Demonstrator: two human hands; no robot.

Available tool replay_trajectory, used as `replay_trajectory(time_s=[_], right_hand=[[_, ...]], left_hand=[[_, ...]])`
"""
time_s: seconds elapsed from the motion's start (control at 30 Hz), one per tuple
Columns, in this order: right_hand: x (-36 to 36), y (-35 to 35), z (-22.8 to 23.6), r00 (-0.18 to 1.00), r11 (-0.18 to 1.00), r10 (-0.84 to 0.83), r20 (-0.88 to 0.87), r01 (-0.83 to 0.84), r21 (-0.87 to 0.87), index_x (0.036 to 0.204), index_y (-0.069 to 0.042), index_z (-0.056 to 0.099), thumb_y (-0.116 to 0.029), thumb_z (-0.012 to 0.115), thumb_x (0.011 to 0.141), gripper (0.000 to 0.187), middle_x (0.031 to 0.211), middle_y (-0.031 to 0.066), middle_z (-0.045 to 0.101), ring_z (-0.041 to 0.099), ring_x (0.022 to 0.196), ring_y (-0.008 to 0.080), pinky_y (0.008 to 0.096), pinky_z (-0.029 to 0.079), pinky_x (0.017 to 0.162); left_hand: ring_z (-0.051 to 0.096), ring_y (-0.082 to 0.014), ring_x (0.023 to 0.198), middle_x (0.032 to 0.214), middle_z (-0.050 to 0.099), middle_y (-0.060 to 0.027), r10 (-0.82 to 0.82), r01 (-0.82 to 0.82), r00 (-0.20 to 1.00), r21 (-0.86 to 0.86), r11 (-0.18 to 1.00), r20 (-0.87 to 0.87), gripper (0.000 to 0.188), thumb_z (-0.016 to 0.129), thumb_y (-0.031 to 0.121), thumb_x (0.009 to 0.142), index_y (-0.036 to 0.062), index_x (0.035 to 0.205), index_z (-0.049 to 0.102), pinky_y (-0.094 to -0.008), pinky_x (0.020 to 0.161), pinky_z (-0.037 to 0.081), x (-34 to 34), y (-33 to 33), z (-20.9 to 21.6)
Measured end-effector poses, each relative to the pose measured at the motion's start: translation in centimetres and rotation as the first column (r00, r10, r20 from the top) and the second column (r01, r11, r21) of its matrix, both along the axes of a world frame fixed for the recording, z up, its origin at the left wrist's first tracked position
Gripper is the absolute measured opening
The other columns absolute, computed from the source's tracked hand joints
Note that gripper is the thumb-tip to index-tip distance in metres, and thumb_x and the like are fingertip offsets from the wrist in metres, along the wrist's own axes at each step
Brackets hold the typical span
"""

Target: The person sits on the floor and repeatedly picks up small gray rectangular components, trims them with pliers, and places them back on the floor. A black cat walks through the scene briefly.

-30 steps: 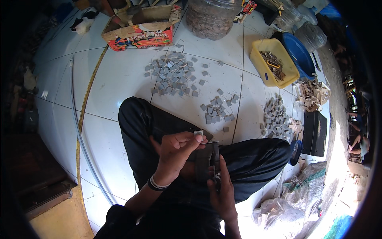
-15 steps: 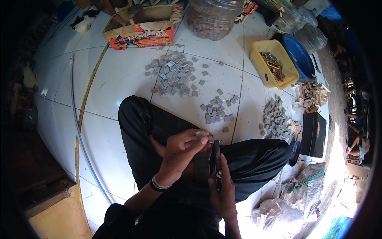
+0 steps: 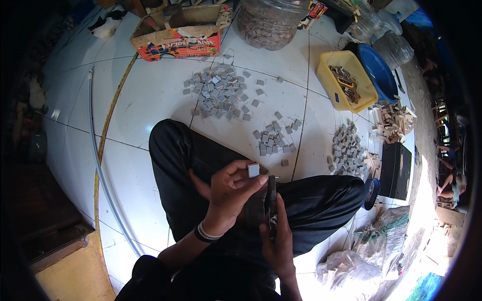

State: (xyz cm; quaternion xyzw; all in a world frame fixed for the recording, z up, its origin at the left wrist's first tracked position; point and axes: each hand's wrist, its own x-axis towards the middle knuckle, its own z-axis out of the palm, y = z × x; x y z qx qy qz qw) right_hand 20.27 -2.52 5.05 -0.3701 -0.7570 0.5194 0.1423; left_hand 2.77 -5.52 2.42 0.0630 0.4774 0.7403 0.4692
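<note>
My left hand, a dark wristband below it, pinches a small square block between thumb and fingers. The block's pale grey face is turned up, and a brownish edge shows along its top. In my right hand are dark pliers, their jaws pointing away from me and close beside the left fingertips. A thin wire end shows at the jaws' tip; whether the jaws grip it I cannot tell. Both hands are above my crossed legs in dark trousers.
Ahead on the white tiles lie a large heap of grey blocks with wires and a smaller one. Another pile of grey blocks is at the right, near a yellow tub, a blue basin and wood offcuts.
The block in my left hand has turned, so more of its pale face shows. My right hand and the pliers have shifted slightly left.
</note>
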Motion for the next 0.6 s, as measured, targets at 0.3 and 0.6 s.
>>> replay_trajectory(time_s=[0.3, 0.6], right_hand=[[0.0, 0.0, -0.2, 1.000, 0.999, -0.001, -0.010, 0.001, 0.037, 0.167, -0.003, 0.031, 0.007, 0.060, 0.099, 0.075, 0.140, 0.0299, 0.058, 0.064, 0.128, 0.0432, 0.0462, 0.053, 0.104], [2.2, 0.6, -0.7, 0.789, 0.495, -0.283, -0.545, -0.367, -0.788, 0.173, -0.010, 0.009, -0.001, 0.057, 0.104, 0.084, 0.112, 0.0129, 0.056, 0.057, 0.088, 0.0196, 0.0374, 0.052, 0.079]], left_hand=[[0.075, -0.0192, 0.105, 0.110, 0.074, -0.0132, -0.072, 0.072, 0.997, 0.006, 0.997, -0.029, 0.037, 0.074, 0.005, 0.101, -0.0037, 0.134, 0.059, -0.0327, 0.096, 0.062, 0.0, 0.3, 0.1], [0.072, -0.0143, 0.103, 0.113, 0.071, -0.0057, -0.303, 0.302, 0.847, 0.073, 0.950, 0.437, 0.043, 0.078, 0.014, 0.100, -0.0002, 0.138, 0.063, -0.0322, 0.098, 0.058, -0.9, -0.1, 0.1]])
